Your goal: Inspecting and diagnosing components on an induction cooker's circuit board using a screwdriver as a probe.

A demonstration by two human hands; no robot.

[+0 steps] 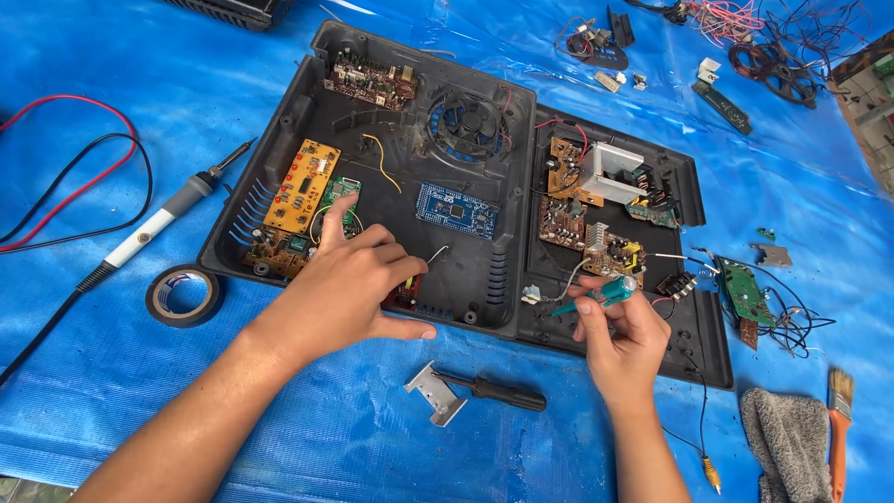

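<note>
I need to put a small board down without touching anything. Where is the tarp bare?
Bare tarp lies at lower left, between the tape roll, the left forearm and the bracket. More lies along the top left, above the soldering iron. The right side is crowded: green board, wires, rag, brush.

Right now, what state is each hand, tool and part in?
Left hand: resting on parts inside the case.
Right hand: gripping a teal tool.
Black case: opened, boards exposed.
Soldering iron: lying unused.
Screwdriver: lying unused.
Tape roll: flat.
</note>
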